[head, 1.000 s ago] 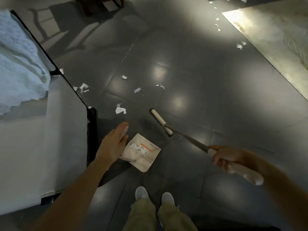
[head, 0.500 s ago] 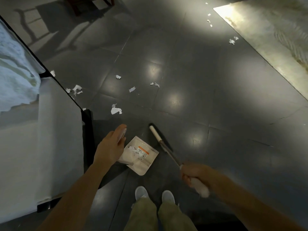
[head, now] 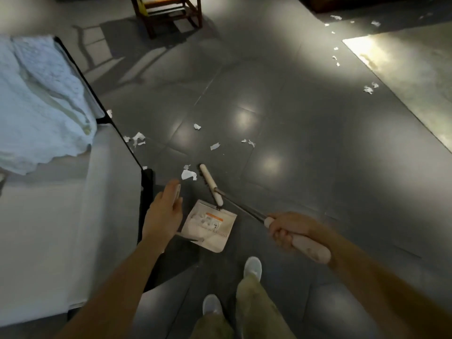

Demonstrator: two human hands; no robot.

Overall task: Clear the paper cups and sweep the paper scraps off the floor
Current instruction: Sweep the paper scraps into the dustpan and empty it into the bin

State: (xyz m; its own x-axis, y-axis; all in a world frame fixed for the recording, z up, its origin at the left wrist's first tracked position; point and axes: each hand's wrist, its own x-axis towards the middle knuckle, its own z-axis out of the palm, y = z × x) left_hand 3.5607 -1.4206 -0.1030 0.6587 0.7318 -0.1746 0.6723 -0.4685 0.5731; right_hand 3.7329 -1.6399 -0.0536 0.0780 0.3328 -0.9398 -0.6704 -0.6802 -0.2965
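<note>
Nearest the wearer, two pale shoes (head: 253,266) and olive trouser legs are seen on the dark tiled floor (head: 318,148). Just ahead, the grip of the left hand (head: 163,214) is closed round the pale upright handle of a white dustpan (head: 217,238), which is set on the floor with paper scraps (head: 202,219) gathered in it. The grip of the right hand (head: 289,228) is curled tight round the pale handle of a broom (head: 313,249). Its thin shaft is angled down to the broom head (head: 210,185), laid on the floor with its near end at the dustpan's far edge. The largest loose scrap (head: 188,174) is found just left of that head. Smaller scraps are scattered beyond, and more lie far right beside a pale rug (head: 403,77). A bed (head: 49,228) with a blue blanket (head: 36,106) is seen at left, and a wooden chair (head: 168,11) farthest off.
</note>
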